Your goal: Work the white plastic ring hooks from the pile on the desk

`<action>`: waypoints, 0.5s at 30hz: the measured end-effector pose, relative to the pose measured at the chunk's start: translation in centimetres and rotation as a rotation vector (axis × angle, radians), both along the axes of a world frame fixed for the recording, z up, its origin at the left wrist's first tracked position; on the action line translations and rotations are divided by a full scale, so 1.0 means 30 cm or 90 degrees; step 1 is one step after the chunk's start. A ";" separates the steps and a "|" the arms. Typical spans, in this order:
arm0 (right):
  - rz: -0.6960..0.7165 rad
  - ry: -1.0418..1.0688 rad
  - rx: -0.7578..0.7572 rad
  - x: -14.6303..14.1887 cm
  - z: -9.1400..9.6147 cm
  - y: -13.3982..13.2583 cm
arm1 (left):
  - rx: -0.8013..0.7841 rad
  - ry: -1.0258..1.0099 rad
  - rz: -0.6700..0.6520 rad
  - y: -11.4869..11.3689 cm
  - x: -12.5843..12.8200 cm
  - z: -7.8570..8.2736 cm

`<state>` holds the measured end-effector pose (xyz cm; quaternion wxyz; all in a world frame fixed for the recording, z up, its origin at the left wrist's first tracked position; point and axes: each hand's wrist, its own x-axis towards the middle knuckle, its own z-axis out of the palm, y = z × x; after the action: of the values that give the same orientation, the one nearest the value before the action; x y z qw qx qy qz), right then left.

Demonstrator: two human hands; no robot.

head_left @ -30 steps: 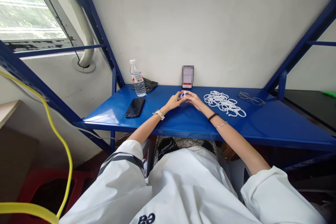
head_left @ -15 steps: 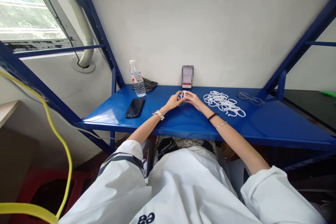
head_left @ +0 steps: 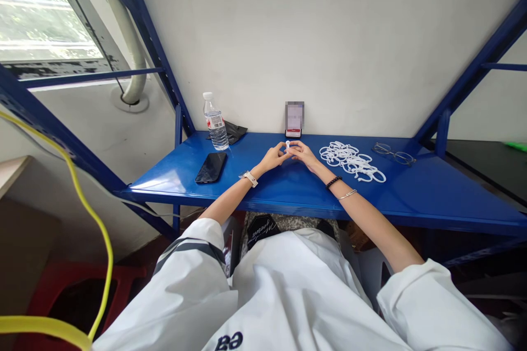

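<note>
Above the middle of the blue table, my left hand (head_left: 272, 158) and my right hand (head_left: 303, 154) meet at the fingertips. Between them they pinch a small white cord (head_left: 287, 145), its upper end poking up past the fingers. Fingers cover the rest of it, so its full shape cannot be made out. To the right of my right hand lies a loose pile of white cord loops (head_left: 349, 161), of similar colour. A wristwatch sits on my left wrist; a dark bead bracelet and a metal bangle are on my right.
On the blue table (head_left: 263, 192), a dark phone (head_left: 211, 168) lies left, with a water bottle (head_left: 216, 126) and a black pouch (head_left: 235, 132) behind it. Another phone (head_left: 294, 119) leans on the wall. Eyeglasses (head_left: 394, 154) lie right of the pile. A yellow cable (head_left: 93, 214) hangs left.
My fingers have shifted slightly around the white cord. The loop that showed between them earlier is now a short upright white piece. Both arms stay nearly in place.
</note>
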<state>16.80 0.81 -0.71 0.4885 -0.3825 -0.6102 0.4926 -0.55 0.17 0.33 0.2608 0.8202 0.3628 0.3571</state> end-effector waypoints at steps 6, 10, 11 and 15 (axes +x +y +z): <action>0.012 0.010 -0.013 -0.003 0.010 -0.007 | -0.009 -0.003 0.005 0.000 0.001 0.000; 0.013 0.016 0.004 -0.004 0.008 -0.006 | -0.014 -0.011 0.009 0.004 0.002 -0.002; 0.008 0.013 0.007 -0.005 0.005 -0.004 | -0.014 -0.014 0.011 0.004 0.002 -0.003; -0.012 -0.002 0.011 -0.007 -0.004 0.006 | -0.016 -0.018 0.010 0.004 0.005 -0.001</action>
<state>16.59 1.00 -0.82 0.4956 -0.3843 -0.6117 0.4821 -0.41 0.30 0.31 0.2733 0.8091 0.3699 0.3658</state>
